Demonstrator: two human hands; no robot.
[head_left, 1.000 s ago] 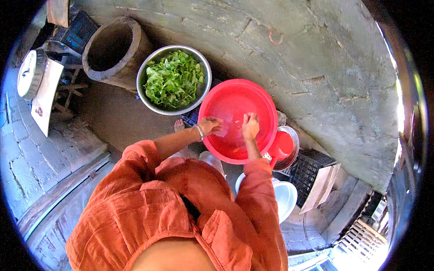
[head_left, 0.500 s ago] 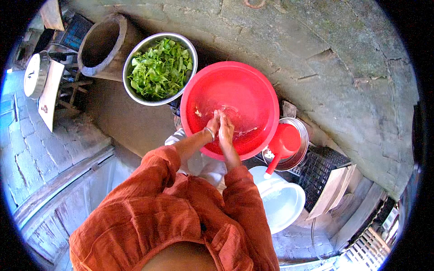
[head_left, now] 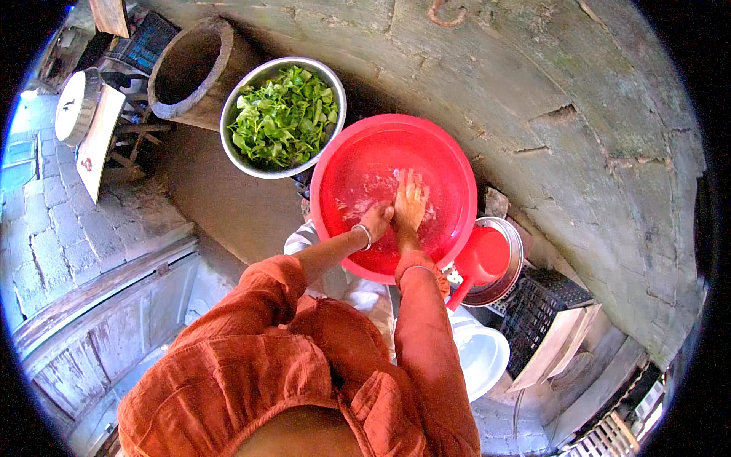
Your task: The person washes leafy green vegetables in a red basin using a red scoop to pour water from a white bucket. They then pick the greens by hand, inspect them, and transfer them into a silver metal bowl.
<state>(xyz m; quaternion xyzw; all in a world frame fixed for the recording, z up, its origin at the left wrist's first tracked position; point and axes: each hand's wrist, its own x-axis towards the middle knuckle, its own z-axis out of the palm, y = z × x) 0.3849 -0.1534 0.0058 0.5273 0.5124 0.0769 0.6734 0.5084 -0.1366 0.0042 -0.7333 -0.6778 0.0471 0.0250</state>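
Both my hands are over a wide red plastic basin (head_left: pixel 335 247) with water in it. My right hand (head_left: pixel 410 202) reaches to the middle of the basin, its fingers stretched out flat and wet. Close against its thumb side sits my left hand (head_left: pixel 376 220), fingers curled; whether anything is in them is hidden. A light bracelet (head_left: pixel 366 238) circles my left wrist. Ripples and splashes show around both hands. Beyond the basin to the left, a metal bowl (head_left: pixel 340 103) holds cut green leaves (head_left: pixel 282 118).
A red dipper (head_left: pixel 485 255) rests on a metal bowl (head_left: pixel 519 251) to the right. Nearby are a white tub (head_left: pixel 491 358) and a black crate (head_left: pixel 544 301). A large clay jar (head_left: pixel 221 76) stands far left. A concrete wall (head_left: pixel 518 84) runs along the far side.
My hands were pressed together; now they are apart at the fingers. The right one has stretched farther out over the water, the left one is curled beside it. My view has shifted slightly.
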